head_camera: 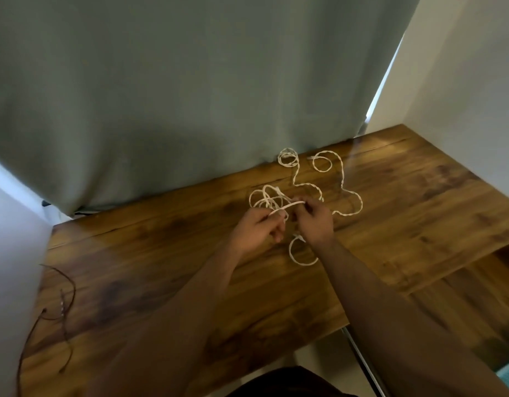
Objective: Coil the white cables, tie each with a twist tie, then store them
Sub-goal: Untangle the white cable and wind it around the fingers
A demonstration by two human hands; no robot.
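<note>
1. The left hand (260, 226) and right hand (315, 220) each pinch a white strand of the cable (343, 179) between them.
2. The cable sprawls in loose loops on the table (419, 202), near the curtain (190, 96).

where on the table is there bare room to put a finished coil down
Bare wood on the table right of the white cables, and in the near middle between the forearms and the brown cord at the left edge. It is crowded around the left hand and right hand, back to the curtain.
</note>
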